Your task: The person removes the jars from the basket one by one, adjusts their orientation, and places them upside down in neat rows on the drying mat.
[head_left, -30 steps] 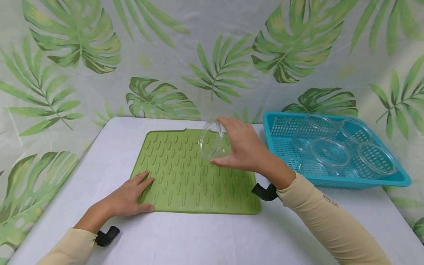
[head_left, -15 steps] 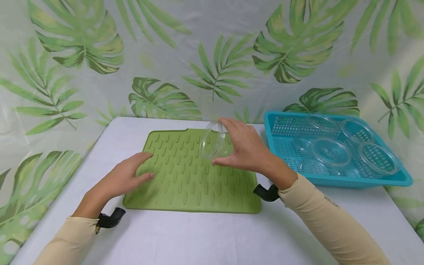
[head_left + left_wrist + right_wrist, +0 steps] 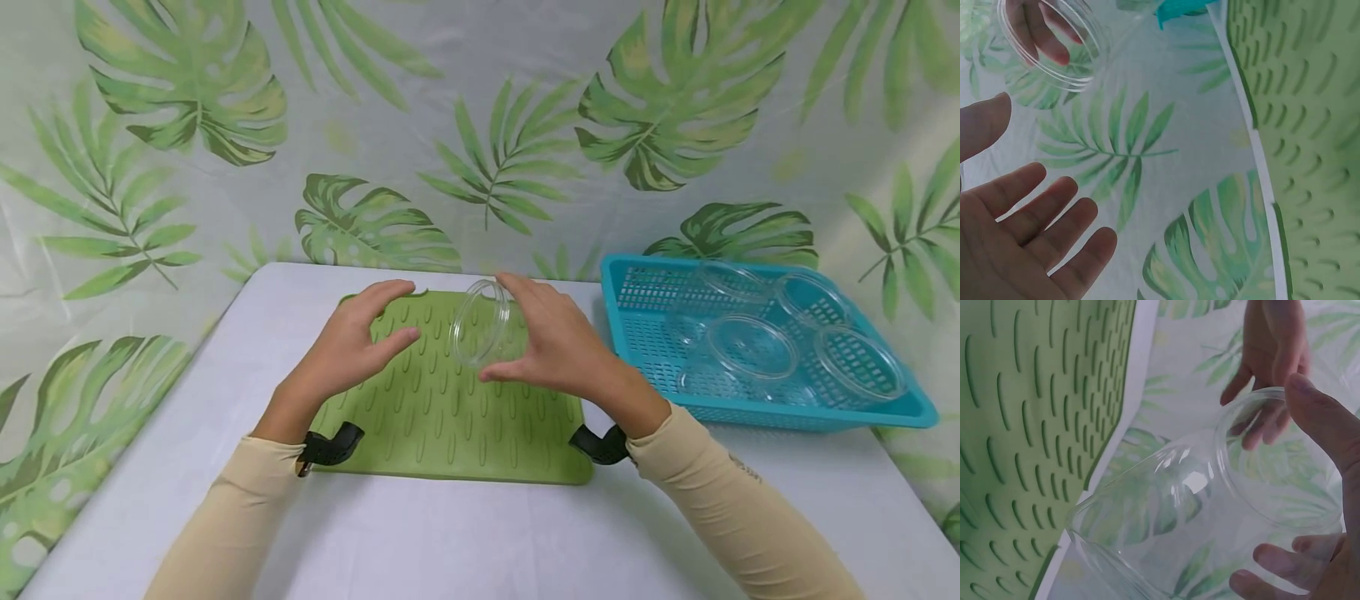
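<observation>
A clear see-through jar point(image 3: 467, 329) with a ridged rim is held sideways above the ribbed green mat point(image 3: 450, 450). My right hand point(image 3: 558, 342) grips it, thumb on one side and fingers on the other, as the right wrist view also shows with the jar point(image 3: 1147, 512) lying across it. The ridged rim faces left, towards my left hand point(image 3: 341, 354). That hand hovers over the mat's left part, thumb and fingers spread, apart from the jar. In the left wrist view its fingers point(image 3: 1063, 215) are relaxed and hold nothing.
A blue perforated basket point(image 3: 637, 350) stands on the right of the white-covered table point(image 3: 450, 542), with several similar clear jars point(image 3: 750, 346) in it. Behind the table hangs a leaf-patterned sheet point(image 3: 510, 50). Black wrist mounts point(image 3: 333, 442) sit on both wrists.
My left hand has lifted off the mat's left edge and moved right and away from me, closer to the jar. The right hand and the jar have stayed nearly in place.
</observation>
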`<state>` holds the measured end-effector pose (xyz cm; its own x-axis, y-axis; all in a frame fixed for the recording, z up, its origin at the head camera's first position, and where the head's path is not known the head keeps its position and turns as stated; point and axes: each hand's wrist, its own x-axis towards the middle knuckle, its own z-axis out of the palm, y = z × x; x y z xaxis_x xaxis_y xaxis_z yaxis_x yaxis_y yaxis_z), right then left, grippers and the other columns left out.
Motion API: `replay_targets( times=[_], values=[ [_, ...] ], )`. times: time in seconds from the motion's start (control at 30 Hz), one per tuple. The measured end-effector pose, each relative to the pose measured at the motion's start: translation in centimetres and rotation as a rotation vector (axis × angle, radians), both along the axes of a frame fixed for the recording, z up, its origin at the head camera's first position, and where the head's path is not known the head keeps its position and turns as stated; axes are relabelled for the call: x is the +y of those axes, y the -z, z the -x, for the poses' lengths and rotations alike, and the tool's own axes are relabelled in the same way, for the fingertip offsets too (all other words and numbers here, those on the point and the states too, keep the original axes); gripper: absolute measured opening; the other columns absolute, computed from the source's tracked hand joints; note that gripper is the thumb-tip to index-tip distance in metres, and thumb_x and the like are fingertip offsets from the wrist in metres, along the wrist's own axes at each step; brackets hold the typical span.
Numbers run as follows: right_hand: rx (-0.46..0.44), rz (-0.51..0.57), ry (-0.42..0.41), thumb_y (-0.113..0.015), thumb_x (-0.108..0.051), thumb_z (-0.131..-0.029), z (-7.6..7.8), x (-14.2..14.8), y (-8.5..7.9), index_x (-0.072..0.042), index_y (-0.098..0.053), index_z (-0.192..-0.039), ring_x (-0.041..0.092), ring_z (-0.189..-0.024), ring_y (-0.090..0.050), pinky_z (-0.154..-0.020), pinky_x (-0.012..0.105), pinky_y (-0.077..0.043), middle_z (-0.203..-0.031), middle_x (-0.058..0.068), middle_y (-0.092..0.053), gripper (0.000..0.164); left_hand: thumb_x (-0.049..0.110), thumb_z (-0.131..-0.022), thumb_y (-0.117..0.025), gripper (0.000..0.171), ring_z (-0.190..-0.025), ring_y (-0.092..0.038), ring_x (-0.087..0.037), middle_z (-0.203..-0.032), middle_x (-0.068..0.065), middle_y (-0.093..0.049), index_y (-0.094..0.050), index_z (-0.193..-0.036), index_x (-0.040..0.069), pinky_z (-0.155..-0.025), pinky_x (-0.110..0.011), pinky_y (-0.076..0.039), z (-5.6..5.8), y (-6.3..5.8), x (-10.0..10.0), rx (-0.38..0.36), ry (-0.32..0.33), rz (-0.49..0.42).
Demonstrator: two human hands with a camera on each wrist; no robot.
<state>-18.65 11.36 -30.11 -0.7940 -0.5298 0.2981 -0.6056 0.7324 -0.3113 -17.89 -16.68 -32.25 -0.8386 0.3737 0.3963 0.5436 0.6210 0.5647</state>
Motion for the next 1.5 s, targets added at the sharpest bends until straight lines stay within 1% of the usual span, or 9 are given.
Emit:
replay_targets(
  times=[0.17,0.47,0.67,0.9,1.03,1.17,1.23,1.37,1.5],
  values=[
    [-0.001,0.016,0.001,-0.089,-0.056,-0.064,0.0,0.0,0.3,-0.006,-0.031,-0.154,0.035,-0.14,-0.045,-0.113,0.058,-0.039,-0.156,0.013,-0.042,0.118,0.02,-0.094,-0.069,0.059,-0.139,-0.048,-0.03,-0.148,-0.013,-0.051,-0.046,-0.146,0.006,-0.108,-0.053,-0.047,0.4,0.0,0.8,0.005,0.017,-0.031],
    [-0.01,0.025,0.008,-0.088,-0.056,-0.064,0.0,0.1,0.4,-0.005,-0.032,-0.153,0.035,-0.141,-0.045,-0.114,0.057,-0.039,-0.155,0.013,-0.044,0.117,0.02,-0.093,-0.069,0.057,-0.136,-0.051,-0.028,-0.147,-0.012,-0.052,-0.049,-0.145,0.007,-0.105,-0.051,-0.05,0.2,-0.3,1.4,0.03,0.033,-0.066],
    [-0.012,0.031,0.005,-0.088,-0.056,-0.065,0.1,-0.1,0.6,-0.007,-0.031,-0.154,0.034,-0.139,-0.046,-0.113,0.056,-0.04,-0.154,0.012,-0.045,0.117,0.02,-0.092,-0.07,0.058,-0.139,-0.048,-0.025,-0.149,-0.009,-0.05,-0.049,-0.145,0.01,-0.107,-0.048,-0.049,0.1,-0.6,1.9,0.012,0.054,-0.091],
    [-0.016,0.055,-0.003,-0.09,-0.053,-0.064,0.2,-0.4,1.1,-0.005,-0.033,-0.153,0.033,-0.138,-0.048,-0.113,0.055,-0.041,-0.152,0.013,-0.046,0.116,0.022,-0.093,-0.07,0.059,-0.142,-0.045,-0.025,-0.153,-0.008,-0.046,-0.047,-0.146,0.01,-0.109,-0.049,-0.047,0.0,-0.7,3.2,-0.034,0.101,-0.095],
    [0.0,0.065,-0.018,-0.09,-0.053,-0.064,0.2,-0.6,1.5,-0.004,-0.034,-0.152,0.033,-0.136,-0.049,-0.111,0.054,-0.044,-0.151,0.013,-0.048,0.115,0.026,-0.093,-0.07,0.065,-0.144,-0.042,-0.025,-0.156,-0.006,-0.042,-0.042,-0.15,0.012,-0.112,-0.049,-0.045,0.0,-0.5,4.1,-0.089,0.12,-0.078],
    [0.016,0.062,-0.011,-0.089,-0.055,-0.064,0.0,-0.7,1.7,-0.004,-0.035,-0.151,0.033,-0.135,-0.05,-0.109,0.055,-0.045,-0.15,0.013,-0.049,0.114,0.036,-0.091,-0.07,0.075,-0.148,-0.035,-0.024,-0.16,-0.002,-0.035,-0.034,-0.154,0.016,-0.117,-0.052,-0.038,-0.1,-0.5,5.0,-0.156,0.118,-0.04],
    [0.023,0.056,-0.002,-0.088,-0.056,-0.065,0.0,-0.7,1.8,-0.004,-0.035,-0.151,0.033,-0.135,-0.051,-0.109,0.056,-0.045,-0.151,0.013,-0.049,0.114,0.039,-0.09,-0.071,0.08,-0.15,-0.032,-0.024,-0.162,-0.002,-0.033,-0.031,-0.155,0.017,-0.12,-0.053,-0.034,-0.1,-0.5,5.3,-0.174,0.118,-0.025],
    [0.053,0.053,0.0,-0.088,-0.056,-0.065,-0.1,-0.8,2.1,-0.004,-0.036,-0.151,0.034,-0.135,-0.051,-0.109,0.056,-0.045,-0.151,0.013,-0.049,0.113,0.043,-0.088,-0.073,0.084,-0.151,-0.03,-0.024,-0.162,-0.003,-0.031,-0.03,-0.156,0.018,-0.121,-0.053,-0.032,-0.1,-0.3,5.8,-0.169,0.112,-0.004],
    [0.084,0.054,-0.012,-0.089,-0.055,-0.065,-0.2,-1.0,2.6,-0.004,-0.038,-0.149,0.033,-0.133,-0.053,-0.109,0.054,-0.046,-0.148,0.013,-0.052,0.111,0.047,-0.085,-0.075,0.088,-0.148,-0.034,-0.025,-0.16,-0.004,-0.034,-0.031,-0.155,0.017,-0.119,-0.053,-0.035,-0.2,-0.1,6.1,-0.165,0.085,0.02]
  ],
)
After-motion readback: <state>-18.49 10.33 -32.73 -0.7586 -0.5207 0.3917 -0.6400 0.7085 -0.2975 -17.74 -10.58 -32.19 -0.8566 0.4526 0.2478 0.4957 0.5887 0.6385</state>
